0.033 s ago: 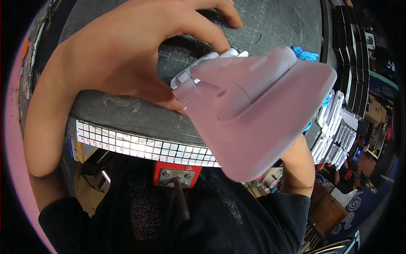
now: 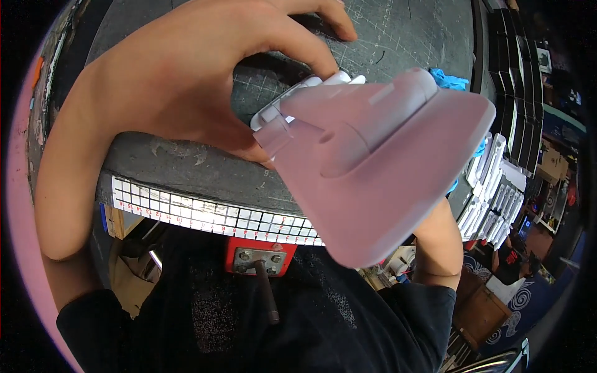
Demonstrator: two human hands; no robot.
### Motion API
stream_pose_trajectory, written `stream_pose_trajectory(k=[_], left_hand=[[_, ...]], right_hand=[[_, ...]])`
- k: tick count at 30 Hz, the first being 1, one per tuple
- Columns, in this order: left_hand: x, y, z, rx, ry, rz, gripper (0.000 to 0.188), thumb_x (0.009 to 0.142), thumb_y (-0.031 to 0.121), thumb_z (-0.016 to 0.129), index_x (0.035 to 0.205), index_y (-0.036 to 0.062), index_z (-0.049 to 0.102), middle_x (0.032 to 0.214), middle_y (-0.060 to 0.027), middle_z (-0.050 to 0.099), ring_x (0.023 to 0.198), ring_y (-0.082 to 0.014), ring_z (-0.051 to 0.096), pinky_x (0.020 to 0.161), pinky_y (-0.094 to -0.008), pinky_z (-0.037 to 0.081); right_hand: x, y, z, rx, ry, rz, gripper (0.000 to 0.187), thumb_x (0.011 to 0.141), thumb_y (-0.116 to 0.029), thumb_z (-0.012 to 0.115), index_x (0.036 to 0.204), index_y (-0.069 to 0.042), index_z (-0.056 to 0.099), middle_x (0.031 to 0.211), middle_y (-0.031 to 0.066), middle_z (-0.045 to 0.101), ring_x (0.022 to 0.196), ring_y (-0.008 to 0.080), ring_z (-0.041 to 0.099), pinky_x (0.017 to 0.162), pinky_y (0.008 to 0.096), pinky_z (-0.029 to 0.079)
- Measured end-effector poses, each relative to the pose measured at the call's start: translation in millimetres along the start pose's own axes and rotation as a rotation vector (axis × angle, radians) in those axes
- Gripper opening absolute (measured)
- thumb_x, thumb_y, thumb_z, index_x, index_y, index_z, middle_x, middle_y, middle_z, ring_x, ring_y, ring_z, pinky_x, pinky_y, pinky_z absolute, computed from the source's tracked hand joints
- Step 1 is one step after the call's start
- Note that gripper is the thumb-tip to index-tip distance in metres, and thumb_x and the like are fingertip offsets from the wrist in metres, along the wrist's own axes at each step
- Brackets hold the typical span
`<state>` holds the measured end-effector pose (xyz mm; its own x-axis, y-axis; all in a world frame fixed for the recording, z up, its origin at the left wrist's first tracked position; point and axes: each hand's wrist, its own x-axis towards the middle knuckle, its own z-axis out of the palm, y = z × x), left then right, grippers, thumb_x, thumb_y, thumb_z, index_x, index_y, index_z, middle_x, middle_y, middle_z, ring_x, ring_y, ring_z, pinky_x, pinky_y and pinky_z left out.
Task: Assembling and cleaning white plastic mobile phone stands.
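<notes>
A large pale pinkish-white moulded piece [image 2: 385,168] with a flat flared face and a rounded ridge fills the middle, raised above the bench mat. My left hand [image 2: 211,68] arches over the mat. Its thumb and index finger close round the far-left end of smaller white plastic parts [image 2: 287,102] beside the large piece, while another finger stretches farther out. My right forearm [image 2: 438,239] rises behind the large piece, which hides that hand and its fingers. Bits of blue material [image 2: 449,79] show past the piece's right edge; I cannot make out whether they are a glove.
A dark gridded mat [image 2: 404,37] covers the bench, with a ruler strip [image 2: 205,208] along its near edge. Below that sits a red clamp [image 2: 260,256] with a metal rod. Several white parts [image 2: 497,193] lie at the right, near black shelving [image 2: 513,81].
</notes>
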<state>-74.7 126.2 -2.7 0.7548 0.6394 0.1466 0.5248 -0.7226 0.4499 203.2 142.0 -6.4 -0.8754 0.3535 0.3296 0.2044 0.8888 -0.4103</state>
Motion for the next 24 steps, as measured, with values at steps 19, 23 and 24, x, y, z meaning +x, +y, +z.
stream_pose_trajectory(k=[19,23,24], left_hand=[[1,4,-3,-0.068,0.036,0.010,0.076,0.064,0.029,0.098,0.136,0.0178,0.073,0.156,-0.0195,0.048,0.155,-0.0412,0.035,0.125,-0.0742,0.009],[1,5,-5,-0.048,0.010,-0.001,0.076,0.065,0.029,0.098,0.136,0.0183,0.073,0.156,-0.0195,0.048,0.155,-0.0411,0.034,0.125,-0.0744,0.010],[1,5,-5,-0.022,-0.010,-0.008,0.076,0.065,0.029,0.098,0.136,0.0183,0.073,0.156,-0.0195,0.048,0.155,-0.0411,0.034,0.125,-0.0744,0.010]], right_hand=[[-7,6,0,-0.026,-0.075,-0.088,0.023,0.076,-0.013,0.079,0.092,-0.004,0.063,0.090,0.0085,0.056,0.070,0.0240,0.061,0.059,0.0368,0.049],[-3,4,-1,0.025,0.036,-0.114,0.022,0.077,-0.013,0.078,0.091,-0.004,0.064,0.089,0.0087,0.056,0.069,0.0239,0.061,0.059,0.0366,0.049],[-2,3,-2,0.028,0.069,-0.127,0.022,0.077,-0.013,0.078,0.091,-0.003,0.064,0.089,0.0087,0.056,0.069,0.0238,0.060,0.059,0.0366,0.049]])
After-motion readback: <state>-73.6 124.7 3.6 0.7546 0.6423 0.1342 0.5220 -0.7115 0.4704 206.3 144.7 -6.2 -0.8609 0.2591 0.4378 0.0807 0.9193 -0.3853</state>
